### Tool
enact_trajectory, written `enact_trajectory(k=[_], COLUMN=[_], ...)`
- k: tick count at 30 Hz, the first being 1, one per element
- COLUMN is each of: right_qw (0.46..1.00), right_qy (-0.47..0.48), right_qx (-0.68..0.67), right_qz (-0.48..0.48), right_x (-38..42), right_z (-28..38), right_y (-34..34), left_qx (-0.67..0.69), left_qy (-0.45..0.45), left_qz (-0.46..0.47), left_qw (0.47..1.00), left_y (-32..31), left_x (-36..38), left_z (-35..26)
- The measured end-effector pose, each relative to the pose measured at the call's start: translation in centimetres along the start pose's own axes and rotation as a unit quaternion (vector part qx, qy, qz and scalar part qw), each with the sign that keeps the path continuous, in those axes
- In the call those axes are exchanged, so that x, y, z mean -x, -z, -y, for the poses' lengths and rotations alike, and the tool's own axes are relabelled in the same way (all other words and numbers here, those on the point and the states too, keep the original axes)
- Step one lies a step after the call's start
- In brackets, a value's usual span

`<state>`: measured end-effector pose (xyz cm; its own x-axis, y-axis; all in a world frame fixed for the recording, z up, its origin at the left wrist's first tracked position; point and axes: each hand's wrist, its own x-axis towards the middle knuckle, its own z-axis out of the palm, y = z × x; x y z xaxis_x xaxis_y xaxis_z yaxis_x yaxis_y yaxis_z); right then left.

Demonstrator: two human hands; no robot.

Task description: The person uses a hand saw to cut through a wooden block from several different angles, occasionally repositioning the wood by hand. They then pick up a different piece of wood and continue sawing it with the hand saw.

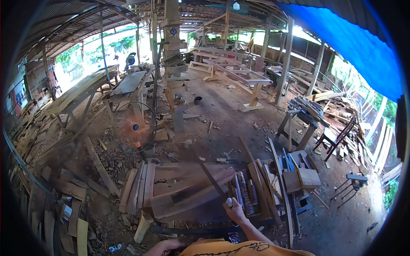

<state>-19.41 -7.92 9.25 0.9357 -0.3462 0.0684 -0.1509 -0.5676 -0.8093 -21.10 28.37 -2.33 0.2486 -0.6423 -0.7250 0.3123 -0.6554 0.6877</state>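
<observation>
My right hand (234, 210) is closed around the pale handle of a long, narrow, dark-bladed tool (207, 171). Its blade points up and away to the left, blurred toward the tip; whether it is a saw or a machete I cannot make out. Below and left of the blade lies a broad curved board (188, 200) on a low bench. The blade crosses in front of the board's right end, and contact cannot be told. At the bottom edge, close to my body, is my left hand (171, 244), its fingers hidden.
Upright boards (141, 187) stand left of the curved board. Planks, tools and a wooden box (308, 178) crowd the right side. Offcuts (77, 192) litter the ground at left. Farther off are a post (173, 64), a wooden frame (243, 74) on trestles and a chair (335, 137).
</observation>
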Motion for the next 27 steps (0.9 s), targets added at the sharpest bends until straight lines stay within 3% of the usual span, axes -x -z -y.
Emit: enact_trajectory(k=[2,3,5,6,8,9,11,12,15,17,19,23,27], right_qw=[1.000,1.000,0.999,0.998,0.996,0.995,0.990,0.988,0.985,0.982,0.978,0.972,0.981], right_qy=[-0.025,-0.012,-0.012,-0.020,0.057,0.016,-0.035,-0.036,-0.051,-0.062,-0.075,-0.090,-0.028], right_qx=[0.001,-0.002,-0.027,-0.056,-0.039,-0.077,-0.112,-0.123,-0.120,-0.110,-0.123,-0.119,-0.086], right_qz=[0.005,0.002,0.024,0.033,0.050,0.068,0.081,0.090,0.110,0.139,0.154,0.182,0.173], right_x=[0.0,-0.1,-0.5,-0.9,-2.0,-2.0,-2.2,-2.2,-2.5,-2.9,-2.9,-3.0,-3.3], right_z=[0.4,-0.2,-0.7,-1.2,-4.6,-4.3,-3.5,-3.2,-2.5,-3.2,-3.5,-1.9,-4.5], right_y=[0.2,0.1,0.3,0.3,-0.8,-0.4,0.3,0.7,1.4,1.6,2.0,2.9,1.7], left_qx=[-0.012,-0.001,-0.102,-0.071,-0.088,-0.066,-0.002,0.000,0.042,0.064,0.087,-0.070,-0.181], left_qy=[0.058,0.055,0.017,0.014,0.095,0.092,-0.099,-0.099,0.089,0.097,0.106,0.047,0.012], left_qz=[-0.032,-0.037,-0.056,-0.076,-0.080,-0.094,-0.079,-0.083,-0.107,-0.082,-0.054,-0.153,-0.193], left_qw=[0.998,0.998,0.993,0.994,0.988,0.989,0.992,0.992,0.989,0.990,0.989,0.985,0.964], left_y=[-0.6,-0.9,-1.7,-2.1,-2.2,-2.4,-2.1,-2.0,-2.4,-1.9,-2.4,-3.4,-4.2], left_x=[0.9,0.2,-1.5,-1.5,-1.1,-0.8,0.2,0.4,-0.3,-7.2,-9.9,-11.2,-11.2], left_z=[-2.8,-2.9,-2.5,-3.1,-4.8,-4.7,-4.8,-5.7,-6.5,0.2,3.0,3.1,1.8])
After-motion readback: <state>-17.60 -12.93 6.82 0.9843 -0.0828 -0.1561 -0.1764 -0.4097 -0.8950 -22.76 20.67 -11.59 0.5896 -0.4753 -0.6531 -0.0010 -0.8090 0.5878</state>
